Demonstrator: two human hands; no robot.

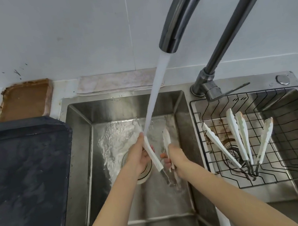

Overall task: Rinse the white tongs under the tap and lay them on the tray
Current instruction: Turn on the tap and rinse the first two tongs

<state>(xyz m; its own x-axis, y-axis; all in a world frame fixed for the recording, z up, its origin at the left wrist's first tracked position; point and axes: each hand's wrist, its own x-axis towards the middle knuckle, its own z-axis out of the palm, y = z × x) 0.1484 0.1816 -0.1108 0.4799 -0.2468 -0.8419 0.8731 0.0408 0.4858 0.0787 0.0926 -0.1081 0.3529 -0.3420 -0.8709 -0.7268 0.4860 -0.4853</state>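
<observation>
The left hand (140, 155) has its grip closed around one white arm of the tongs (152, 155), thumb lying along it up toward the tip. The right hand (175, 156) is clamped on the other arm, so the tongs are held spread wide, tips up and hinge end down, over the left sink (84, 138). The water stream (154, 97) from the tap (171, 36) lands right at the tip of the left arm.

The main risk, as I judge it, is a slip: both hands and the plastic are wet, and the tongs are being forced apart against their spring, so a loose grip could let one arm snap back or drop the tongs into the basin. The stream striking the tip could also splash out toward the worktop. The carry to the dark tray (25, 173), well off to the left, may drip water on the way.

The tongs have long, narrow white arms with scalloped tips and a dark metal hinge end, which is blurred by running water. Any remaining dirt is too small to tell. Two more pairs of tongs (240, 139) lie in the wire basket (295, 133) on the right.
</observation>
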